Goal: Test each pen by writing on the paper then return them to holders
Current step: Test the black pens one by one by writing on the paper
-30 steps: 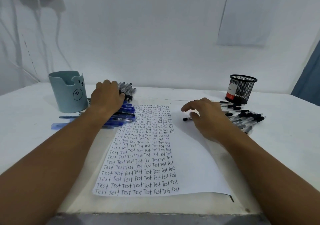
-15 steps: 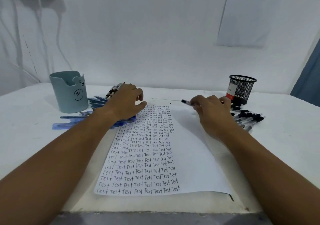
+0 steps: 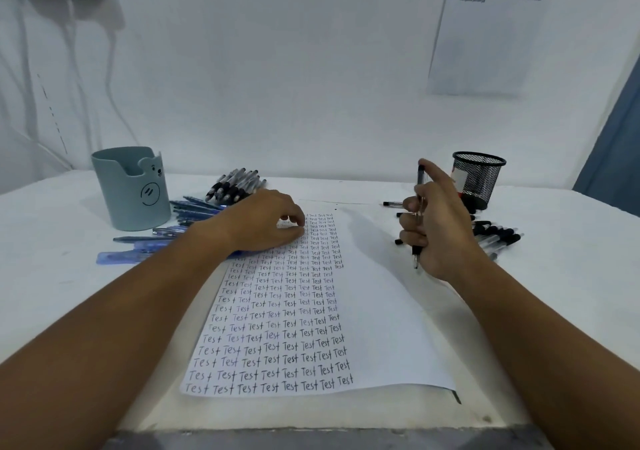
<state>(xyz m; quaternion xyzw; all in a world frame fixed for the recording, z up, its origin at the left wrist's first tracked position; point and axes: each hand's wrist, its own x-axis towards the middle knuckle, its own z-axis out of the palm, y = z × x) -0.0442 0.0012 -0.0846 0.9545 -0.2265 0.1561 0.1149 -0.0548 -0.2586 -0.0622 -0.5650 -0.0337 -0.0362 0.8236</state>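
Note:
A white sheet of paper (image 3: 377, 311) lies in front of me, its left half filled with rows of the word "Test". My right hand (image 3: 438, 228) grips a black pen (image 3: 418, 219) upright, tip down, just off the paper's right edge. My left hand (image 3: 263, 223) rests on the paper's top left corner, fingers curled, holding nothing that I can see. A blue-grey bear holder (image 3: 133, 190) stands at the left, a black mesh holder (image 3: 479, 178) at the right. Blue pens (image 3: 194, 207) and black pens (image 3: 235, 185) lie by the left holder; more black pens (image 3: 498, 236) lie by the mesh holder.
A single pen (image 3: 393, 203) lies above the paper near my right hand. The white wall (image 3: 277, 86) rises close behind the table, with a printed notice (image 3: 491, 30) at the upper right and cables (image 3: 65, 69) at the left. The table's front edge runs just below the paper.
My right hand lifted a black pen from the table and turned it upright, tip down. My left hand slid right from the blue pens onto the paper's corner.

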